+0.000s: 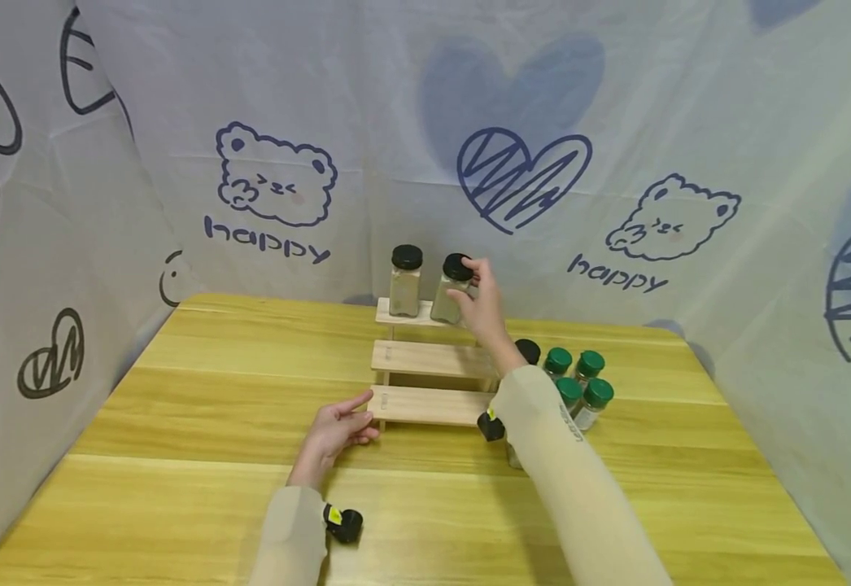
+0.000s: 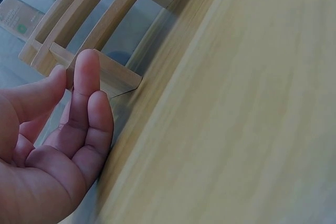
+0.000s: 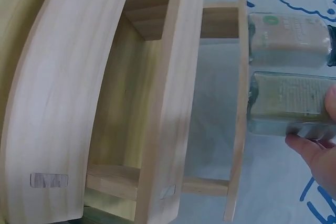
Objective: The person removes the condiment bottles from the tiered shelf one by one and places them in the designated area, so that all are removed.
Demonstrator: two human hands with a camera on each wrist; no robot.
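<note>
A three-step wooden rack [image 1: 433,405] stands on the table. My left hand [image 1: 338,427] pinches the left end of its lowest step between thumb and fingers, plainly seen at the rack's end [image 2: 118,74] in the left wrist view. Up on the top step, my right hand [image 1: 482,305] grips a black-lidded glass spice jar [image 1: 446,303] by its upper part. That jar tilts slightly in the head view, its base at the step. To its left a second black-lidded spice jar [image 1: 405,291] stands upright on the same step.
Right of the rack stand several green-lidded jars [image 1: 592,364] and a black-lidded jar [image 1: 526,352], partly covered by the right sleeve [image 1: 565,456]. Another jar's base [image 1: 516,457] shows below that sleeve. A printed white cloth [image 1: 396,106] hangs behind the table [image 1: 213,423].
</note>
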